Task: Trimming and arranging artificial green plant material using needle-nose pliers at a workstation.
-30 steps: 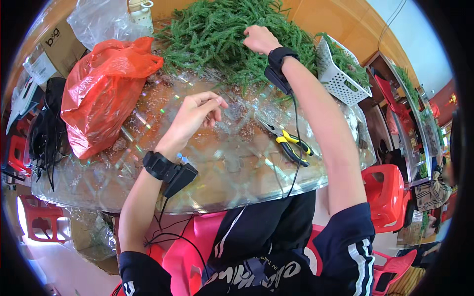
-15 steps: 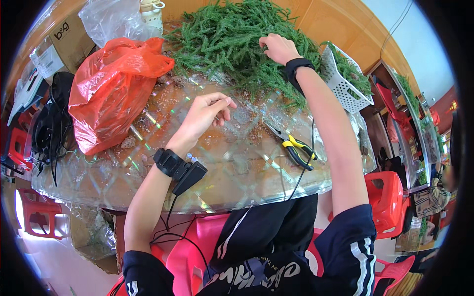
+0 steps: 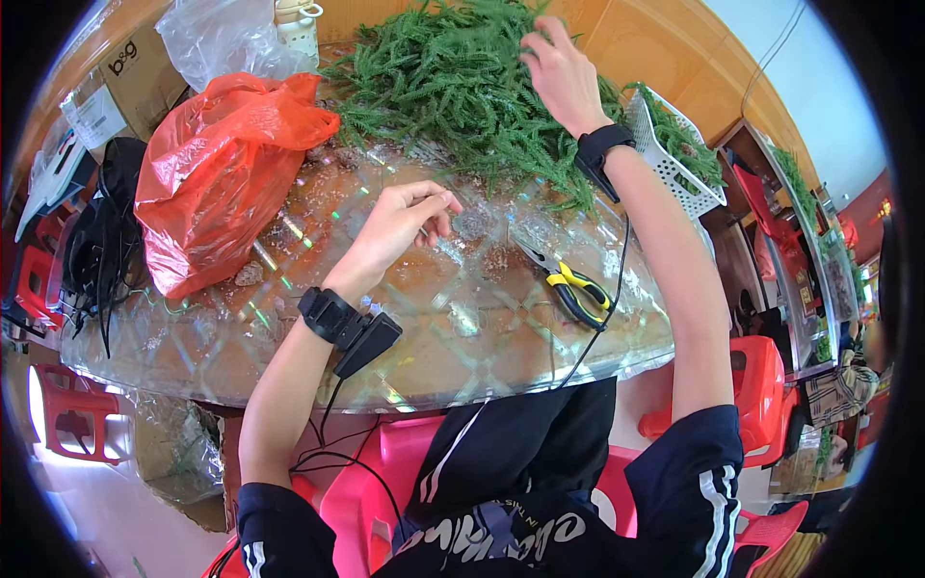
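Note:
A big heap of artificial green pine sprigs (image 3: pixel 453 96) covers the far middle of the table. Over its right side my right hand (image 3: pixel 567 79) is raised, fingers bent and spread apart, with blurred greenery just left of the fingertips. I see nothing firmly gripped in it. My left hand (image 3: pixel 400 226) hovers above the middle of the table, thumb and fingers curled together in a pinch; whatever they hold, if anything, is hidden. Right of it lie yellow-and-black long-nose pliers (image 3: pixel 575 289), jaws toward the heap, touched by neither hand.
A red plastic bag (image 3: pixel 217 193) stands at left, before a clear bag (image 3: pixel 226 39), a cardboard box (image 3: pixel 143 77) and a pale cup (image 3: pixel 297 34). A white perforated basket (image 3: pixel 665 159) holds more sprigs at right. Cables hang from both wrist devices. Red stools (image 3: pixel 756 395) stand below.
My right hand has lifted off the sprigs and moved up and slightly right, its fingers spreading. Some greenery beside it is blurred. The left hand has hardly moved.

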Demonstrator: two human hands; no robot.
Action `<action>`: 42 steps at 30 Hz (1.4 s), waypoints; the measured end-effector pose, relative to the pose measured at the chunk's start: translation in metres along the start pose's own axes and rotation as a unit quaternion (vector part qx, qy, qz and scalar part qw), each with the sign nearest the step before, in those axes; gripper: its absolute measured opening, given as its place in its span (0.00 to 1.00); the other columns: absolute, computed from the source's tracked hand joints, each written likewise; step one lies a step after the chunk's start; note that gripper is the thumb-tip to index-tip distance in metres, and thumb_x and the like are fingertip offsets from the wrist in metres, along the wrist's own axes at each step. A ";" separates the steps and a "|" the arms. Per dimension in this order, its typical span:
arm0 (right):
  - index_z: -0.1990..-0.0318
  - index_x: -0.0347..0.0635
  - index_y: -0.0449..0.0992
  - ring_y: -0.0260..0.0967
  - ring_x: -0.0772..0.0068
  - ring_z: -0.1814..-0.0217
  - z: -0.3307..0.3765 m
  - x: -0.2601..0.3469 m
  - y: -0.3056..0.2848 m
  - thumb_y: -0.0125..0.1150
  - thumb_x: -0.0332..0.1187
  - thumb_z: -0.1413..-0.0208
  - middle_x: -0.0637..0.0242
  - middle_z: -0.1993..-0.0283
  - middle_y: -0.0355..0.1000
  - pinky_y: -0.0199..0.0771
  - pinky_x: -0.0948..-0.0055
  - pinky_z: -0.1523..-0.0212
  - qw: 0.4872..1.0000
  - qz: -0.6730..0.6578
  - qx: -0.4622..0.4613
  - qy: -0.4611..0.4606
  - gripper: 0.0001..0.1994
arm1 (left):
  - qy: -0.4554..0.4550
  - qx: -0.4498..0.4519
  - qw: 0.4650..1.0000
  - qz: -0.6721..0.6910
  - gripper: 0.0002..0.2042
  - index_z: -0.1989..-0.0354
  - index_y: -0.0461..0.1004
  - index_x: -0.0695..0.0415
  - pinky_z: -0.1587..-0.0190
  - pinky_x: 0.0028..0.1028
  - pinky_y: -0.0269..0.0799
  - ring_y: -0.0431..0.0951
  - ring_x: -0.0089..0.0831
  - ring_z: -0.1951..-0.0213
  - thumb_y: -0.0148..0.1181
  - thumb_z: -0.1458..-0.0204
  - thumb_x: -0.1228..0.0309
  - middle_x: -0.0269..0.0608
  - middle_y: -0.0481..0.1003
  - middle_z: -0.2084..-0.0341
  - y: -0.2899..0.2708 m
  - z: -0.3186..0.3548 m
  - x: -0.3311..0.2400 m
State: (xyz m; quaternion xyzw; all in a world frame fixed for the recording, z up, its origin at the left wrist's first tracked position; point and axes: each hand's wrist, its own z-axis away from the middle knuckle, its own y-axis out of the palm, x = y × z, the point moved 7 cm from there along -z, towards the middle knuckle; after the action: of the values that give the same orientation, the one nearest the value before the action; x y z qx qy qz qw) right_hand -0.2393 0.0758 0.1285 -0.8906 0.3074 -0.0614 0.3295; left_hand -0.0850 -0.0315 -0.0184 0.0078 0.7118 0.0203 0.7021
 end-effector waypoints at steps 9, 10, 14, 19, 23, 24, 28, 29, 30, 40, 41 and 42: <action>0.69 0.40 0.74 0.66 0.53 0.58 0.015 -0.031 0.028 0.59 0.30 0.57 0.58 0.60 0.67 0.67 0.60 0.59 0.979 0.021 0.177 0.097 0.07 | 0.006 0.007 1.000 -0.006 0.11 0.68 0.73 0.58 0.78 0.15 0.58 0.66 0.14 0.81 0.46 0.44 0.66 0.28 0.70 0.83 0.002 0.000 -0.002; 0.68 0.39 0.74 0.68 0.54 0.60 0.014 -0.028 0.022 0.59 0.30 0.57 0.57 0.61 0.68 0.68 0.61 0.61 0.985 0.023 0.147 0.086 0.08 | 0.009 0.007 1.000 -0.010 0.11 0.68 0.73 0.58 0.78 0.15 0.57 0.65 0.13 0.81 0.46 0.44 0.65 0.28 0.70 0.83 0.002 0.000 -0.002; 0.64 0.35 0.73 0.71 0.60 0.65 0.017 -0.025 0.007 0.59 0.31 0.54 0.57 0.63 0.69 0.71 0.65 0.65 0.970 -0.121 0.132 0.163 0.11 | 0.008 0.020 1.000 -0.007 0.11 0.67 0.73 0.58 0.78 0.15 0.57 0.66 0.13 0.80 0.46 0.44 0.65 0.29 0.71 0.81 0.004 -0.001 -0.003; 0.60 0.32 0.69 0.71 0.73 0.69 0.052 0.021 0.016 0.53 0.34 0.46 0.64 0.61 0.70 0.71 0.77 0.67 0.704 -0.571 0.234 0.353 0.12 | 0.009 -0.017 1.000 0.004 0.11 0.61 0.71 0.57 0.72 0.17 0.61 0.69 0.16 0.73 0.46 0.45 0.64 0.32 0.72 0.73 -0.006 -0.001 0.003; 0.59 0.33 0.69 0.71 0.71 0.70 0.087 0.051 0.017 0.48 0.33 0.43 0.64 0.61 0.70 0.71 0.77 0.66 0.600 -0.633 0.287 0.397 0.12 | 0.037 -0.159 0.985 0.062 0.14 0.55 0.67 0.58 0.64 0.21 0.63 0.69 0.21 0.63 0.48 0.46 0.63 0.37 0.69 0.61 -0.023 0.001 -0.001; 0.59 0.33 0.69 0.71 0.71 0.70 0.092 0.055 0.015 0.48 0.33 0.43 0.64 0.61 0.70 0.71 0.77 0.66 0.598 -0.634 0.287 0.398 0.12 | 0.051 -0.183 0.980 0.065 0.15 0.55 0.66 0.58 0.63 0.22 0.63 0.69 0.22 0.62 0.49 0.47 0.62 0.37 0.69 0.61 -0.029 0.001 -0.003; 0.58 0.32 0.69 0.71 0.71 0.70 0.113 0.073 0.015 0.46 0.33 0.42 0.64 0.61 0.70 0.71 0.76 0.67 0.551 -0.655 0.310 0.414 0.12 | 0.090 -0.234 0.965 0.073 0.17 0.55 0.65 0.58 0.61 0.23 0.62 0.69 0.25 0.62 0.54 0.50 0.62 0.37 0.69 0.61 -0.042 0.003 -0.006; 0.58 0.32 0.69 0.71 0.71 0.70 0.117 0.074 0.014 0.46 0.33 0.42 0.64 0.61 0.70 0.71 0.76 0.67 0.548 -0.655 0.317 0.413 0.12 | 0.103 -0.230 0.965 0.078 0.18 0.55 0.65 0.59 0.60 0.24 0.62 0.69 0.25 0.62 0.55 0.51 0.62 0.37 0.70 0.62 -0.040 0.003 -0.010; 0.57 0.32 0.69 0.71 0.70 0.69 0.120 0.075 0.013 0.46 0.33 0.42 0.64 0.61 0.70 0.71 0.76 0.67 0.546 -0.655 0.323 0.411 0.13 | 0.116 -0.227 0.963 0.083 0.18 0.55 0.65 0.59 0.59 0.24 0.62 0.69 0.25 0.62 0.56 0.52 0.62 0.37 0.70 0.62 -0.037 0.003 -0.014; 0.61 0.34 0.70 0.71 0.71 0.69 0.141 0.083 -0.006 0.46 0.35 0.42 0.63 0.60 0.70 0.69 0.77 0.68 0.550 -0.631 0.320 0.445 0.12 | 0.035 -0.145 0.987 -0.055 0.14 0.67 0.73 0.62 0.70 0.20 0.62 0.69 0.18 0.74 0.63 0.57 0.64 0.31 0.71 0.79 -0.017 0.003 -0.007; 0.62 0.35 0.70 0.71 0.71 0.69 0.142 0.081 -0.009 0.46 0.36 0.42 0.62 0.59 0.70 0.69 0.78 0.67 0.559 -0.628 0.327 0.431 0.12 | 0.035 -0.156 0.986 -0.043 0.13 0.69 0.73 0.62 0.72 0.20 0.62 0.68 0.17 0.75 0.63 0.56 0.64 0.30 0.70 0.80 -0.016 0.005 -0.008; 0.62 0.36 0.70 0.70 0.72 0.69 0.144 0.079 -0.012 0.47 0.36 0.43 0.62 0.58 0.70 0.68 0.78 0.67 0.569 -0.625 0.334 0.418 0.12 | 0.035 -0.167 0.985 -0.032 0.12 0.72 0.74 0.62 0.74 0.19 0.61 0.68 0.16 0.76 0.62 0.56 0.64 0.29 0.70 0.82 -0.015 0.004 -0.008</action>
State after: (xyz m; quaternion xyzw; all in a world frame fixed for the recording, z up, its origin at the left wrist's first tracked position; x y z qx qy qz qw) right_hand -0.1247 0.1159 0.0171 -0.5631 -0.2644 -0.7155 0.3180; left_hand -0.0802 -0.0469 -0.0112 -0.1327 0.7224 0.1167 0.6685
